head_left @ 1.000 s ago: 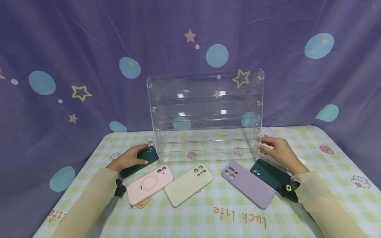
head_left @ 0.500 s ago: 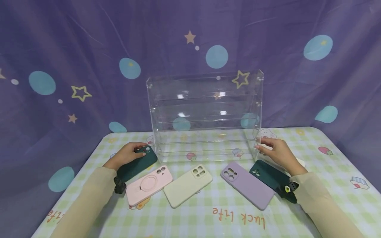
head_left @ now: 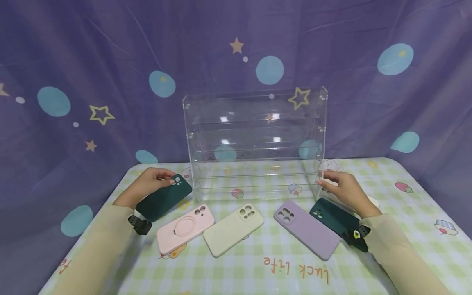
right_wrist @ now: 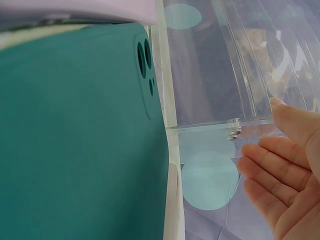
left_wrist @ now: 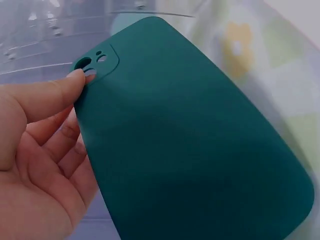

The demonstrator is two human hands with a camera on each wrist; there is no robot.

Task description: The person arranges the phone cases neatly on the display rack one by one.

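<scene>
In the head view my left hand (head_left: 145, 186) pinches a dark green phone case (head_left: 164, 198) by its camera-hole corner. The case is raised and tilted; the left wrist view shows the thumb (left_wrist: 57, 92) on its back, with the other fingers behind. My right hand (head_left: 344, 188) is at the right side panel of a clear acrylic display rack (head_left: 258, 176), holding its lower front edge. Seen from the right wrist, the thumb (right_wrist: 295, 120) lies on one side of the panel and the fingers on the other.
Before the rack lie a pink phone case (head_left: 171, 241), a cream one (head_left: 228, 237), a purple one (head_left: 313, 235) and another dark green one (head_left: 332, 215). A white case (head_left: 374, 200) is partly hidden under my right hand. A purple curtain (head_left: 110, 61) hangs behind the checked tablecloth (head_left: 228, 274).
My left hand has lifted the green case off the tablecloth and shifted it a little left, tilting it. My right hand stays at the rack's side.
</scene>
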